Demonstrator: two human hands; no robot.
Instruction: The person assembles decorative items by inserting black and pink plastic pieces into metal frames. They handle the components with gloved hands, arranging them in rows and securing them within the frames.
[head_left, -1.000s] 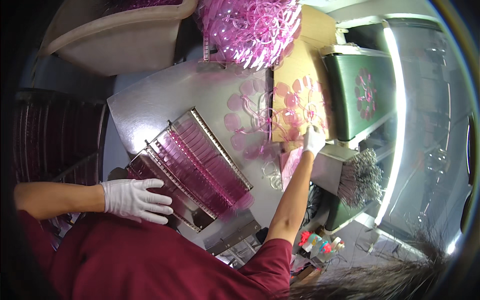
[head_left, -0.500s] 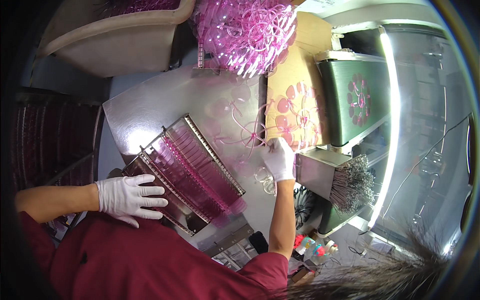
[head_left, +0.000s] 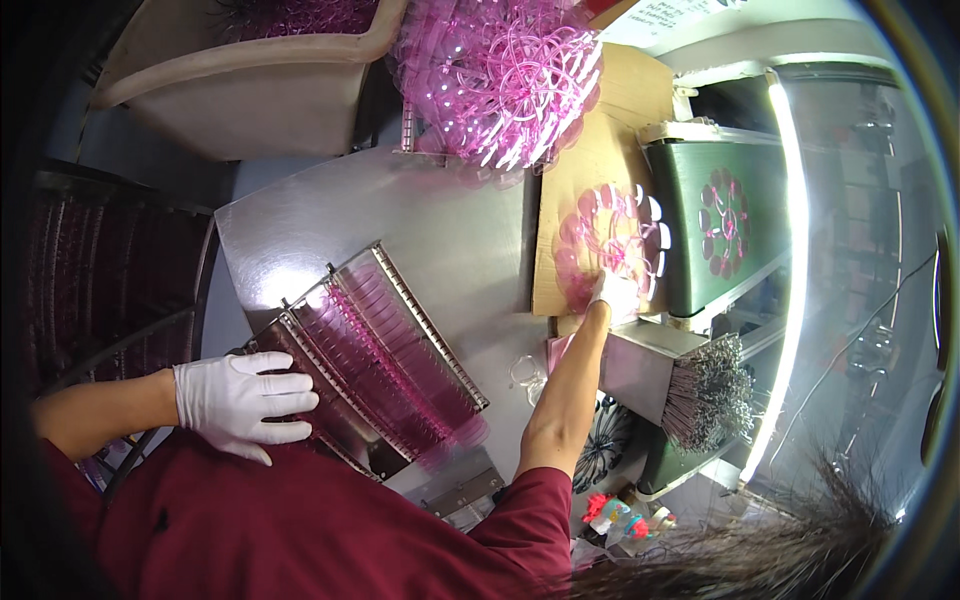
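My left hand (head_left: 250,405), in a white glove, has its fingers apart and rests at the left edge of a metal rack (head_left: 432,325) packed with rows of pink lens-like discs (head_left: 385,350). Stretched out to the right, my gloved right hand (head_left: 617,292) is closed at the near side of a pink plastic lens wheel (head_left: 610,235), whose clear discs are joined by thin spokes. The wheel lies over a cardboard sheet (head_left: 560,190), seemingly overlapping others like it. The fingertips of this hand are partly hidden.
A large heap of pink lens wheels (head_left: 500,80) stands at the far side. On the green conveyor belt (head_left: 680,220) lies another wheel. A metal box (head_left: 640,362) of thin wires (head_left: 708,395) is right of my forearm. Racks stand at left, below a pale bin (head_left: 250,105).
My right hand has moved right from the metal table to the cardboard, bringing a pink lens wheel along. My left hand has shifted slightly left, fingers still apart.
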